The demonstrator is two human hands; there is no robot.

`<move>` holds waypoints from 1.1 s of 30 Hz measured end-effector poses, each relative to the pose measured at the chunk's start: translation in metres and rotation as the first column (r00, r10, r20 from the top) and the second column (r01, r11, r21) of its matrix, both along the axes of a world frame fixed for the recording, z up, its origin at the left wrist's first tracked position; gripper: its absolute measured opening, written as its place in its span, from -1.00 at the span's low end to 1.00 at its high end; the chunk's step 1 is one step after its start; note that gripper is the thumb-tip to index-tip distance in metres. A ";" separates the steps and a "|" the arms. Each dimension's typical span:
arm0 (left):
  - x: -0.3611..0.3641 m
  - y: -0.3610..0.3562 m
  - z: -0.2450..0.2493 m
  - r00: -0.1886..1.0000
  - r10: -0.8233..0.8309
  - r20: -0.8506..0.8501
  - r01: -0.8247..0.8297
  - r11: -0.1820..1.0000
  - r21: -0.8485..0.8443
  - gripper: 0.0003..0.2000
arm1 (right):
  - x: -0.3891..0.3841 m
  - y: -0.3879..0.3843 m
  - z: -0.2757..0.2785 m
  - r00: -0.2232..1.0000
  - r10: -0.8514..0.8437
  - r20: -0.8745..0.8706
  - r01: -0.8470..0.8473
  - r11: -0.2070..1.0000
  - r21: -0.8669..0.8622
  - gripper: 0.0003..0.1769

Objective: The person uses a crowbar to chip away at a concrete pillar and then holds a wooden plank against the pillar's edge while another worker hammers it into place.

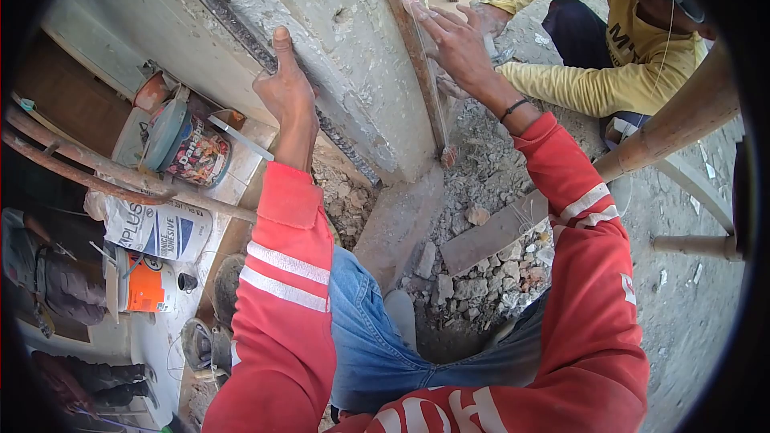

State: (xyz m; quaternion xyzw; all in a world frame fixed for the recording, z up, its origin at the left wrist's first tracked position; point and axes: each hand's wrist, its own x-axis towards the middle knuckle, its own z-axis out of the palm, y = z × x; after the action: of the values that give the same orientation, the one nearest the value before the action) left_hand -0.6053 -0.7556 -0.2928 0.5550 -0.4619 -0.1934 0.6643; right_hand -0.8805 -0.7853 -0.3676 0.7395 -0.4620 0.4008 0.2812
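Note:
A rough concrete column stands in front of me, with a long strip along its right edge. My left hand is at the column's left side, thumb pointing up and the other fingers curled round out of sight beside a dark metal bar. My right hand lies against the strip with its fingers stretched out, apart from any tool. A thin string hangs down by the strip to a small reddish lump. Just beyond my right hand are the hands of a co-worker in a yellow shirt, partly hidden.
Rubble and a board lie below the column. Wooden poles cross at the right. Left are a paint bucket, an adhesive bag, an orange-labelled bucket, a curved pole and other people's legs.

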 end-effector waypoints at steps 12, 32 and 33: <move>0.002 -0.004 -0.002 1.000 -0.003 0.003 0.003 1.000 0.000 -0.09 | 0.001 0.001 0.000 1.000 0.007 0.008 -0.007 1.000 0.004 0.15; 0.005 -0.011 -0.006 0.999 0.040 0.000 -0.040 0.998 0.040 0.18 | 0.000 0.000 -0.001 1.000 -0.002 0.000 0.002 1.000 0.013 0.13; 0.004 -0.009 -0.005 1.000 0.027 -0.008 -0.027 0.999 0.044 0.18 | 0.000 0.000 0.000 1.000 0.001 0.001 -0.001 1.000 0.013 0.13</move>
State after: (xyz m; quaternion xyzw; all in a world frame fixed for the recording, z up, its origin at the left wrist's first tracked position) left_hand -0.6011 -0.7648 -0.2980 0.5747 -0.4471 -0.1968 0.6565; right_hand -0.8804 -0.7851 -0.3679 0.7414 -0.4643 0.3984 0.2758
